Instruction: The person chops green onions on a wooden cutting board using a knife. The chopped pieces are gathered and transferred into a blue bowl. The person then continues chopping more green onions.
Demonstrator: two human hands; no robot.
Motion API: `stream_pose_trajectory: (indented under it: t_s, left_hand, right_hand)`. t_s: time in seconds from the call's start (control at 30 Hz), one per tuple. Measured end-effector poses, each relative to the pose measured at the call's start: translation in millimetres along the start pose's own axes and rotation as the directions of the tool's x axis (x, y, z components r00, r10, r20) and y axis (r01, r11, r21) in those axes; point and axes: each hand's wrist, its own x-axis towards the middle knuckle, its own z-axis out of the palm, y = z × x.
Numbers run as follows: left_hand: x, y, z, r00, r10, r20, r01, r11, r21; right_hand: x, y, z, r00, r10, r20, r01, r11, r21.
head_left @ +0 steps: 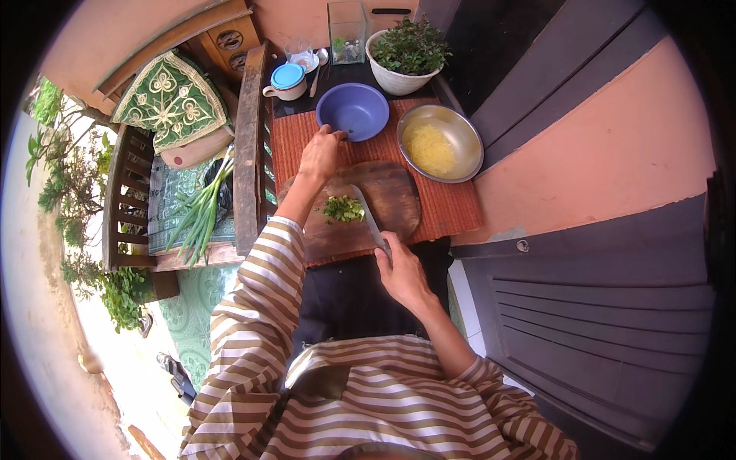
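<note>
My right hand (404, 277) is closed round the handle of a kitchen knife (369, 218). Its blade points away from me over a round wooden cutting board (399, 203), along the right side of a small heap of chopped greens (344, 208). My left hand (321, 156) reaches past the board to the near left rim of a blue bowl (359, 106). Its fingers are bent and drawn together there; what they hold, if anything, is too small to make out. A few dark green bits lie on the bowl's inside near the fingertips.
A steel bowl (467, 146) with yellow shreds (431, 150) stands right on the orange mat (452, 211). Behind are a potted plant (410, 54), a glass tank (347, 34) and a lidded cup (288, 83). Spring onions (201, 211) lie on the wooden bench at left.
</note>
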Motion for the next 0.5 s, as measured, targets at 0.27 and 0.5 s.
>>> stream_pose_trajectory:
  t_s: [0.27,0.5]
  left_hand:
    - [-31.3,3.3,-13.4,0.999,0.015,0.048,-0.015,1.0,-0.006]
    - [-100.8,29.3,-40.3,0.967,-0.181,0.177,0.221,0.946,-0.238]
  right_hand:
    - [-1.3,2.9,0.4,1.0,-0.016,-0.027,0.017,0.999,0.032]
    - [-0.9,4.8,1.9,1.0,0.013,-0.018,-0.012,0.998,0.054]
